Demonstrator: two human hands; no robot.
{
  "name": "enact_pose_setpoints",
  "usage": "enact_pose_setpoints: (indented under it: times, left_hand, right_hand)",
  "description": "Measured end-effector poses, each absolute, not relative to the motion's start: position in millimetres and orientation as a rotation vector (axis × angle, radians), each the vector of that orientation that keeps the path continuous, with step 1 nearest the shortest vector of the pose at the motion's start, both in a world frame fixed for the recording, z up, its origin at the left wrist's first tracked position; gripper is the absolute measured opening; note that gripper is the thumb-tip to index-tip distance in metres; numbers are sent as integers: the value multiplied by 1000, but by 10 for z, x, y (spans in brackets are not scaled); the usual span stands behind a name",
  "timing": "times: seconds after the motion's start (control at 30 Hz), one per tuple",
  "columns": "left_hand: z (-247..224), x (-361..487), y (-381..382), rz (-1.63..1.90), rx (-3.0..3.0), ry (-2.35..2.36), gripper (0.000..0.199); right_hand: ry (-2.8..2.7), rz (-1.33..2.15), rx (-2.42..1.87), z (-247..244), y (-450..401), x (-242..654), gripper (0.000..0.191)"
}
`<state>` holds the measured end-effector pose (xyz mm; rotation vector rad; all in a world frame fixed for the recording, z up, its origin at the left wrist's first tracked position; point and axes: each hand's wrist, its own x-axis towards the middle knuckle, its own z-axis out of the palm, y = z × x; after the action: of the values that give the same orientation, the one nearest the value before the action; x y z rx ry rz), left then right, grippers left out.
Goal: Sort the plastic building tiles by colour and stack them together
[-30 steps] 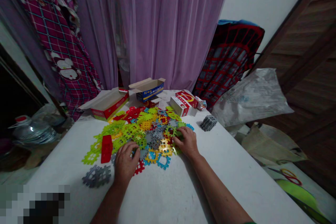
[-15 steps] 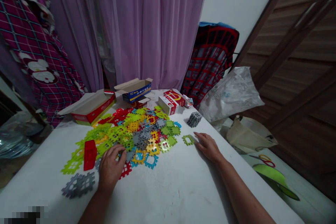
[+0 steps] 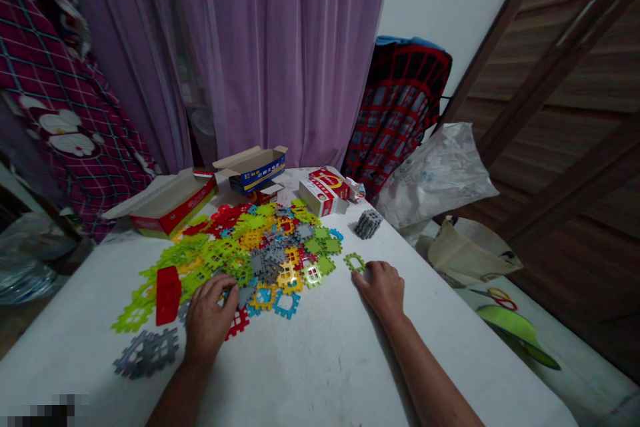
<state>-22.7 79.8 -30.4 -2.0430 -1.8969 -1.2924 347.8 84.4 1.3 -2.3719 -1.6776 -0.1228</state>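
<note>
My left hand (image 3: 208,317) rests at the near edge of a pile of flat toothed plastic pieces (image 3: 267,260), its fingers loosely bent, a gap between thumb and forefinger, and nothing visible in its grasp. My right hand (image 3: 385,288) is open low over the table, thumb and forefinger apart at the near right edge of a single green frame piece (image 3: 355,263), which lies flat. Behind that piece stands a stack of grey pieces (image 3: 368,224). A red block (image 3: 168,295) and two overlapping grey window pieces (image 3: 146,353) lie left of my left hand.
Open boxes, one red and green (image 3: 175,215) and one blue (image 3: 259,177), stand at the back of the white table (image 3: 300,380). A red and white box (image 3: 318,199) is farther right. Beyond the right edge are a plastic bag (image 3: 435,170), a cloth bag (image 3: 465,253) and scissors (image 3: 501,299).
My right hand has drawn back and left, its fingers going from outstretched to bent around the green piece's near right edge. The view has shifted slightly. My left hand stays in place.
</note>
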Motion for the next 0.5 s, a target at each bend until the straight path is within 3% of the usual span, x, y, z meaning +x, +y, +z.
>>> enact_pose_setpoints:
  times: [0.5]
  left_hand:
    - [-222,-161,729,-1360,-1995,-1998,17]
  right_hand:
    - [-1635,-75,-2360,-98,883,3591,53]
